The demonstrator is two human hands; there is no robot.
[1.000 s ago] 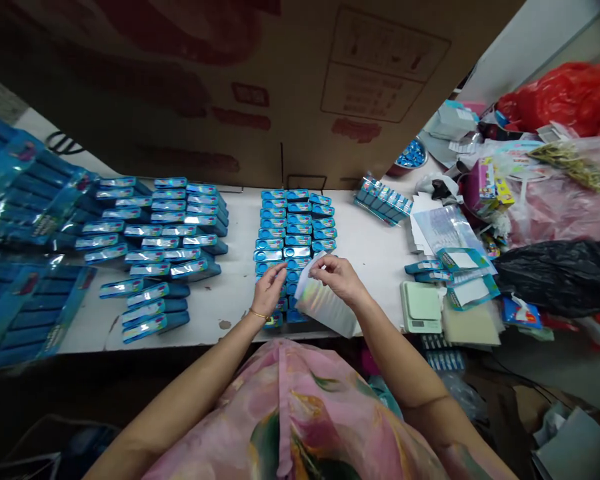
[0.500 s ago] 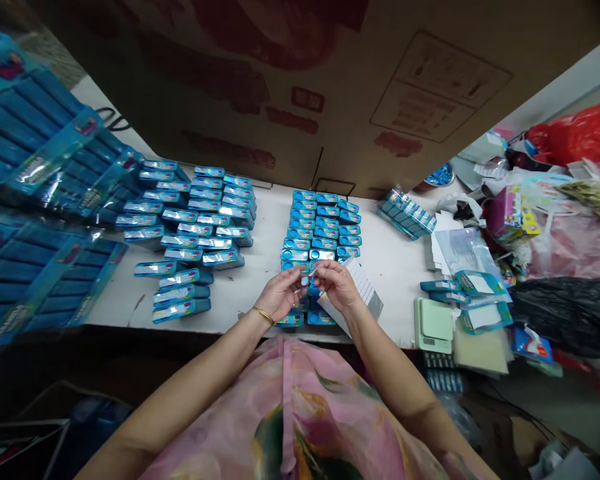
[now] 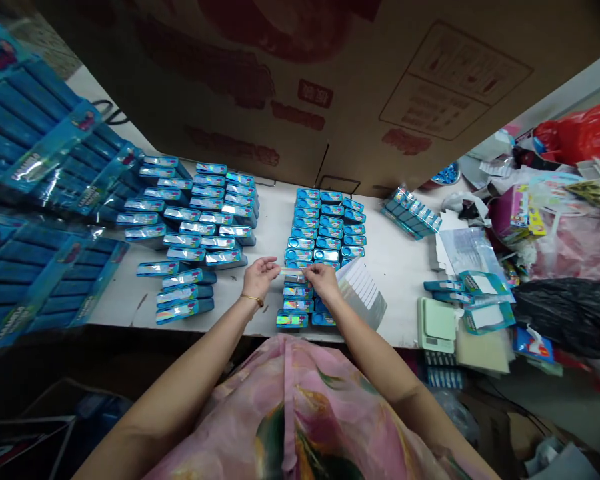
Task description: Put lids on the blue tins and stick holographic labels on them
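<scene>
A thin, shiny strip that looks like a sticker [image 3: 293,271] is stretched level between my two hands, above rows of small blue boxes [image 3: 300,244]. My left hand [image 3: 261,277], with a gold bracelet at the wrist, pinches its left end. At the other end, the thumb and fingers of my right hand [image 3: 323,280] are closed on the strip. Shiny labels show on the ends of the nearer boxes, such as the front one [image 3: 292,319]. Partly beneath my right wrist lies a sheet with pale strips [image 3: 365,293].
More blue boxes [image 3: 200,228] stand grouped on the left of the white table [image 3: 265,230], beside tall wrapped stacks [image 3: 45,160]. A large carton [image 3: 280,87] walls off the back. Rightward are a wrapped bundle [image 3: 411,213], a green scale [image 3: 437,325] and piled bags [image 3: 555,307].
My hands have moved apart, the left one leftward, and the strip now spans between them. Before, both hands were close together over the boxes. More of the sheet by my right wrist shows.
</scene>
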